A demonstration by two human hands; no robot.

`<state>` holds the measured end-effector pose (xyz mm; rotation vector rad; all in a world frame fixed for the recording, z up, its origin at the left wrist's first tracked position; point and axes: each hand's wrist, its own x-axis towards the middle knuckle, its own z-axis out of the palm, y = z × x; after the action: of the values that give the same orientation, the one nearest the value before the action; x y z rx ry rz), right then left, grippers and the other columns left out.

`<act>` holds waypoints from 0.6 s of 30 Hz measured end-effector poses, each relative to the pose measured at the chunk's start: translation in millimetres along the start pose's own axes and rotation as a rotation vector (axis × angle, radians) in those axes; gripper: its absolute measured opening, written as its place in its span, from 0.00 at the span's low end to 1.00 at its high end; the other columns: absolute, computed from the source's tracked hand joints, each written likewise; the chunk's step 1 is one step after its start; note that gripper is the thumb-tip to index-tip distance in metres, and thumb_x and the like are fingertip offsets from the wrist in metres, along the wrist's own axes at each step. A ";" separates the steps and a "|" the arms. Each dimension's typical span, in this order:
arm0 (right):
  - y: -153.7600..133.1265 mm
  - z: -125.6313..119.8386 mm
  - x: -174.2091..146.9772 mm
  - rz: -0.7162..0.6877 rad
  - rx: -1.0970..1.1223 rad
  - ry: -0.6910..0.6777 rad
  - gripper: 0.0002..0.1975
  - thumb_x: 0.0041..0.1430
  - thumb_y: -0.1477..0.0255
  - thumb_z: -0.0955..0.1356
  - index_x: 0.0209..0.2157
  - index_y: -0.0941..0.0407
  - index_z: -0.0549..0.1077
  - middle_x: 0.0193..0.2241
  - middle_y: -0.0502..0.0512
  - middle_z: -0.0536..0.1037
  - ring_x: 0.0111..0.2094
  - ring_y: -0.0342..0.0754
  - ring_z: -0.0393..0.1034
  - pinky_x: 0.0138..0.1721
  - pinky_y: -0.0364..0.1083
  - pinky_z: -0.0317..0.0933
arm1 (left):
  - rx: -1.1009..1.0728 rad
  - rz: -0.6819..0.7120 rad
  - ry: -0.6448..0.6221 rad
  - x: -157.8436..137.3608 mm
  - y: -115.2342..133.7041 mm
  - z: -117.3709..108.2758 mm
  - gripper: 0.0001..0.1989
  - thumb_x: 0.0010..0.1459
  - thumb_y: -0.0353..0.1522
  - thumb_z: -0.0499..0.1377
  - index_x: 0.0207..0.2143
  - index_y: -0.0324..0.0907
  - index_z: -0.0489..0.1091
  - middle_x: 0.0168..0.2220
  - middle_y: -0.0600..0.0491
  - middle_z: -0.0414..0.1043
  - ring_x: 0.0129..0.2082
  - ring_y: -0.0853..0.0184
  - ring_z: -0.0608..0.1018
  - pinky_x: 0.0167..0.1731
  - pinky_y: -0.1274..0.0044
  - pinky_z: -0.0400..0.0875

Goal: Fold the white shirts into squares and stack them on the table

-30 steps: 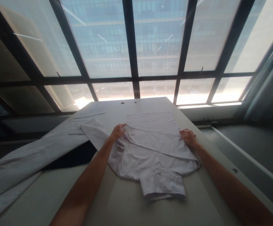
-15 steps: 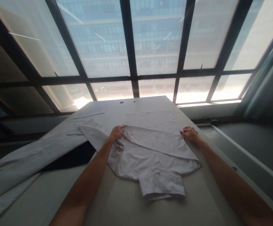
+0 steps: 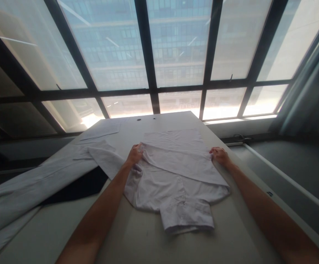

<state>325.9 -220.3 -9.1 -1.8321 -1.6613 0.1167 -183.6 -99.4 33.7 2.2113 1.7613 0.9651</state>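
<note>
A white garment (image 3: 173, 183), with the look of a shirt, lies on the white table (image 3: 131, 234). A short sleeve-like part points towards me, and a folded layer crosses its middle. My left hand (image 3: 134, 154) is closed on the fabric at the left end of that fold. On the opposite side, my right hand (image 3: 220, 156) pinches the garment's right edge. Beyond the hands, a flat part of the cloth stretches towards the far end of the table. My fingers partly hide the gripped edges.
More white cloth (image 3: 51, 176) is spread over the table's left side, with a dark navy piece (image 3: 79, 187) showing beneath it. White sheets (image 3: 101, 128) lie at the far left corner. Large windows (image 3: 178, 47) stand behind, and a curtain (image 3: 305, 88) hangs at right.
The view has shifted slightly, so everything sits a little further left. Both hands keep their hold on the garment; the fabric at my left hand looks slightly lifted.
</note>
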 end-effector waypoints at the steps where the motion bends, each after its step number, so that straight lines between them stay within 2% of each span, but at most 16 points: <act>1: 0.3 0.6 -0.3 -0.001 -0.003 -0.002 0.19 0.67 0.68 0.58 0.31 0.52 0.79 0.45 0.57 0.80 0.48 0.53 0.71 0.53 0.51 0.59 | -0.001 0.007 -0.024 -0.9 -1.4 1.1 0.26 0.51 0.27 0.60 0.55 0.35 0.72 0.55 0.43 0.72 0.57 0.59 0.73 0.59 0.73 0.63; 4: 1.6 1.7 -0.6 -0.016 -0.012 -0.008 0.19 0.67 0.67 0.59 0.32 0.53 0.79 0.44 0.57 0.80 0.49 0.52 0.71 0.54 0.51 0.59 | 0.000 0.009 -0.046 -1.9 -5.0 1.8 0.24 0.49 0.26 0.62 0.52 0.37 0.74 0.54 0.45 0.75 0.56 0.58 0.74 0.59 0.72 0.64; 8: 0.7 3.7 -2.2 -0.039 -0.021 -0.014 0.16 0.66 0.62 0.62 0.35 0.51 0.79 0.48 0.56 0.79 0.52 0.53 0.69 0.55 0.51 0.58 | -0.001 -0.024 -0.008 -1.0 -7.6 -0.9 0.22 0.51 0.25 0.63 0.50 0.36 0.75 0.52 0.45 0.76 0.55 0.55 0.75 0.57 0.70 0.66; 12: -3.2 7.0 -4.7 -0.057 -0.017 -0.016 0.12 0.60 0.59 0.67 0.33 0.51 0.79 0.50 0.56 0.78 0.53 0.56 0.68 0.56 0.52 0.57 | -0.020 -0.045 0.001 2.9 -3.4 -6.4 0.19 0.52 0.24 0.62 0.48 0.38 0.78 0.46 0.47 0.80 0.47 0.57 0.80 0.52 0.70 0.72; 18: 2.5 10.5 -0.6 -0.065 0.092 0.020 0.09 0.54 0.63 0.68 0.26 0.52 0.77 0.46 0.58 0.79 0.50 0.56 0.69 0.55 0.52 0.57 | -0.151 0.038 0.049 26.8 21.3 -12.2 0.20 0.57 0.27 0.58 0.52 0.40 0.76 0.53 0.51 0.76 0.45 0.64 0.80 0.49 0.76 0.73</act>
<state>322.8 -216.6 -18.8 -1.7043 -1.6720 0.1433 -170.3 -84.4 64.0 2.1524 1.6129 1.1302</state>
